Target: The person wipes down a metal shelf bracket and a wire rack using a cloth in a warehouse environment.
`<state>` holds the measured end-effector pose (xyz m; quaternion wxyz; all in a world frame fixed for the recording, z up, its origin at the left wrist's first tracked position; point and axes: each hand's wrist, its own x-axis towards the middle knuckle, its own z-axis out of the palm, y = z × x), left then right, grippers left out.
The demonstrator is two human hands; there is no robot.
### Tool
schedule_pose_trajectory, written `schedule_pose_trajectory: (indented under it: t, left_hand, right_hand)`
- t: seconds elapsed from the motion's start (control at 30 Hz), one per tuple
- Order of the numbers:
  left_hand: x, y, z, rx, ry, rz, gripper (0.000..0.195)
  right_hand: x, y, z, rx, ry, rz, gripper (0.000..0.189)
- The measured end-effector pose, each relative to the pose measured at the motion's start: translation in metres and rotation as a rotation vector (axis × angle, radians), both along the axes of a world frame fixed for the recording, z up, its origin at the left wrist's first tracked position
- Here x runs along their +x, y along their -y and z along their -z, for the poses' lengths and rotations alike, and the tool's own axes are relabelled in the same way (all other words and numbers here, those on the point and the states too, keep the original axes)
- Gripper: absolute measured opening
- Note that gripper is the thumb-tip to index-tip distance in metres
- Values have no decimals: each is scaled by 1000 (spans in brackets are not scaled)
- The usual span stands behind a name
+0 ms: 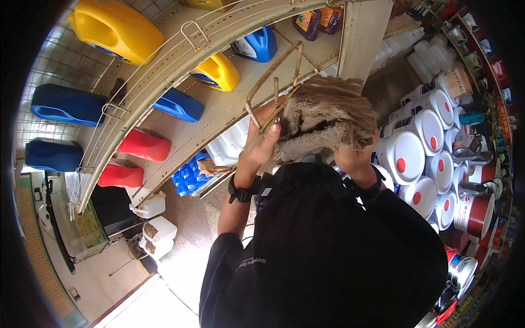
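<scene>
My left hand (264, 143) grips the lower part of a bent wire shelf guard (268, 75), its thumb lying over the wires. The guard looks dirty and brownish, and it stands up beside the shelf edge. A crumpled brown plush cloth (328, 119) is bunched against the guard's right side. My right hand (348, 158) holds the cloth from its near right side; most of its fingers are hidden under the folds.
At the left, a metal shelf (180, 151) carries yellow jugs (217, 71), blue jugs (180, 105) and red jugs (144, 144). White lidded buckets (404, 158) are stacked at the right. Blue-capped bottles (190, 176) and white canisters (159, 231) stand low at the left.
</scene>
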<state>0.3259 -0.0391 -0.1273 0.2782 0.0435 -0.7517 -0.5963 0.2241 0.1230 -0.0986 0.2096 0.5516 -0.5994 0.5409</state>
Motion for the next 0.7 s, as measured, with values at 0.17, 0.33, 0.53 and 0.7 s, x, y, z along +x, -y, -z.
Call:
schedule_pose_trajectory:
  t: [0.17,0.33,0.53,0.7]
  left_hand:
    - [-5,3,16,3,-79,-48,68]
    - [-3,-3,10,1,13,-14,61]
    - [-4,11,45,61,-199,-144,39]
    - [-3,16,36,184,-245,-190,38]
  right_hand:
    - [11,-5,-2,-115,286,17,37]
    - [7,32,-32,-56,231,-116,32]
    - [5,51,-31,6,287,-220,23]
    - [0,54,-32,84,603,-465,22]
